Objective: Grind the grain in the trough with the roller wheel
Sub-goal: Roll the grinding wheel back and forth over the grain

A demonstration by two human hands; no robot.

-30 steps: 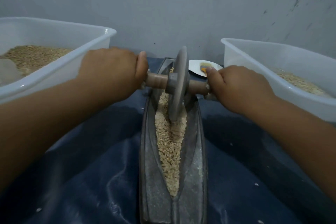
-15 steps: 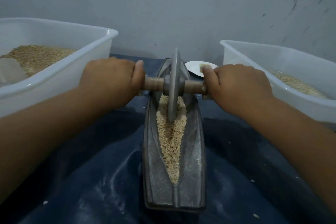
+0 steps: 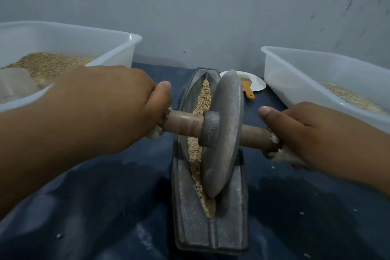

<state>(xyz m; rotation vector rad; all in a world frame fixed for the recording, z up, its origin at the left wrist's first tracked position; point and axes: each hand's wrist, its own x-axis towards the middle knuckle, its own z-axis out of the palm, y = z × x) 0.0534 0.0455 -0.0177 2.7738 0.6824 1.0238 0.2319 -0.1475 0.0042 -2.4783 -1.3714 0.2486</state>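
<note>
A grey metal trough (image 3: 190, 224) shaped like a boat lies lengthwise in front of me on a dark blue cloth. Pale grain (image 3: 203, 99) fills its groove. A grey disc-shaped roller wheel (image 3: 223, 133) stands in the near half of the groove, tilted a little to the right. A wooden axle (image 3: 183, 122) runs through its hub. My left hand (image 3: 118, 103) grips the axle's left end. My right hand (image 3: 312, 133) grips the right end. Each axle end is hidden inside a fist.
A white plastic tub (image 3: 118, 48) with grain and a clear scoop (image 3: 14, 84) stands at the left. A second white tub (image 3: 295, 82) with grain stands at the right. Behind the trough a white plate (image 3: 256, 83) holds a yellow-handled brush (image 3: 248, 89). A grey wall is close behind.
The roller wheel has rolled from the trough's far end toward me into the near half, and both hands have come back with it. Grain at the far end now shows.
</note>
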